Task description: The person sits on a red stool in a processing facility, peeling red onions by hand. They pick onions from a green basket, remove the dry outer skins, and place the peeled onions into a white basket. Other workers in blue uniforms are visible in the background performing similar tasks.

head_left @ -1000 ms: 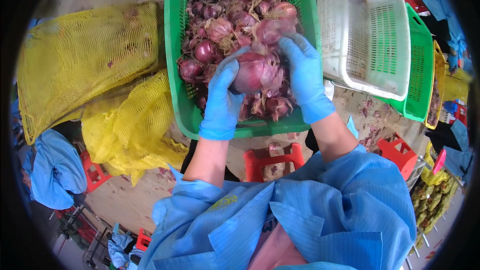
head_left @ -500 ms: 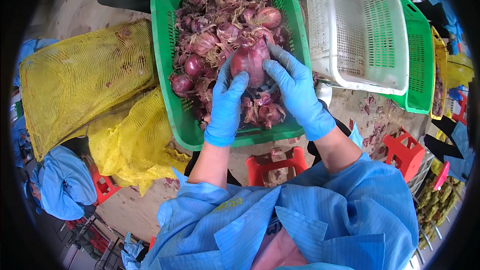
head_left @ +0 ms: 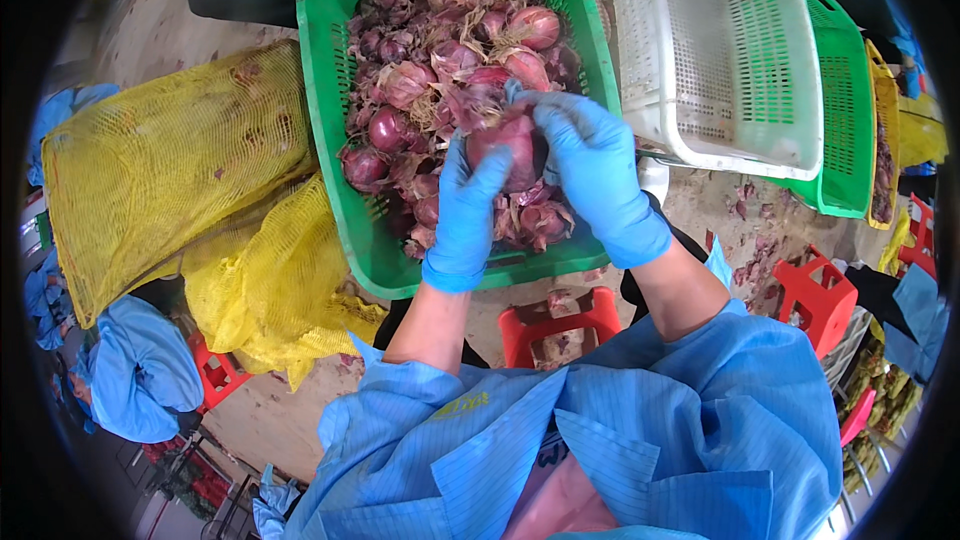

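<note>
A large red onion [head_left: 508, 148] is held over the green basket [head_left: 322, 130], which is filled with red onions and loose dry skins. My left hand [head_left: 466, 210], in a blue glove, is closed round the onion's near left side, thumb across its front. At the onion's upper right, my gloved right hand [head_left: 596, 162] has thumb and index finger pinched together by a flap of papery onion skin [head_left: 480, 105]. That skin stands loose above the onion. The lower fingers of my right hand are partly hidden behind the onion.
A white basket [head_left: 668, 60] stands to the right, with another green basket [head_left: 845, 130] beyond it. Yellow mesh sacks [head_left: 180, 160] lie at the left. Red stools [head_left: 560, 325] stand on the skin-littered floor [head_left: 270, 415]. A person in blue [head_left: 140, 365] is at the lower left.
My right hand has shifted upward from the onion's side to a pinch at its top. Skin now sticks up loose there, and the onion has tilted. My left hand still holds it.
</note>
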### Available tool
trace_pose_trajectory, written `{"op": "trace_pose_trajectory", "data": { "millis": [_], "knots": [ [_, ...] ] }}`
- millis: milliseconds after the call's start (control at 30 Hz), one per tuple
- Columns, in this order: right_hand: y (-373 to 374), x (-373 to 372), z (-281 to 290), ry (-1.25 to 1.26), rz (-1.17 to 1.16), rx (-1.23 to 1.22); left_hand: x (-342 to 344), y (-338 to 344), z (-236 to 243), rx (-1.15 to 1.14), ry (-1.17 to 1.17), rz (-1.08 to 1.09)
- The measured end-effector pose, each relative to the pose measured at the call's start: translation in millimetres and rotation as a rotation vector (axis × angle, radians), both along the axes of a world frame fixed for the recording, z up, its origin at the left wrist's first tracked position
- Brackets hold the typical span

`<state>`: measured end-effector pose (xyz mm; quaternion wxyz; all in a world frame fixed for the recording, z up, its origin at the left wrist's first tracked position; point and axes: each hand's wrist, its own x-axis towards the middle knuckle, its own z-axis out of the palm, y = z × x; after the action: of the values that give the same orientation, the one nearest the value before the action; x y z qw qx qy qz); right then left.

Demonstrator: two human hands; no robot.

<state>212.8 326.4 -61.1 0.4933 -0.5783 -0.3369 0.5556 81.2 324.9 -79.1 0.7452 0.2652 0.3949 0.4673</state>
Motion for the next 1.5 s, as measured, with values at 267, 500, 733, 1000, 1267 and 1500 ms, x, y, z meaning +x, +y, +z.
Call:
{"op": "trace_pose_trajectory", "data": {
  "millis": [267, 500, 733, 1000, 1267, 1500],
  "knots": [
    [13, -1, 9, 0.206, -0.126, 0.086, -8, -1, 1, -0.099, -0.056, 0.037],
    [9, 9, -12, 0.176, 0.156, 0.035, -2, 1, 1, 0.266, 0.277, -0.256],
    [22, 29, -16, 0.411, -0.133, -0.018, -7, -1, -4, -0.315, -0.213, -0.055],
    [7, -3, 2, 0.052, 0.345, 0.184, -30, 6, -39, -0.483, -0.788, -0.057],
    [3, -5, -3, -0.230, 0.459, 0.255, -12, 8, -8, -0.241, -0.090, 0.067],
    [2, -11, -1, -0.292, 0.484, 0.455, -18, 10, -7, -0.321, -0.379, 0.131]
  ]
}}
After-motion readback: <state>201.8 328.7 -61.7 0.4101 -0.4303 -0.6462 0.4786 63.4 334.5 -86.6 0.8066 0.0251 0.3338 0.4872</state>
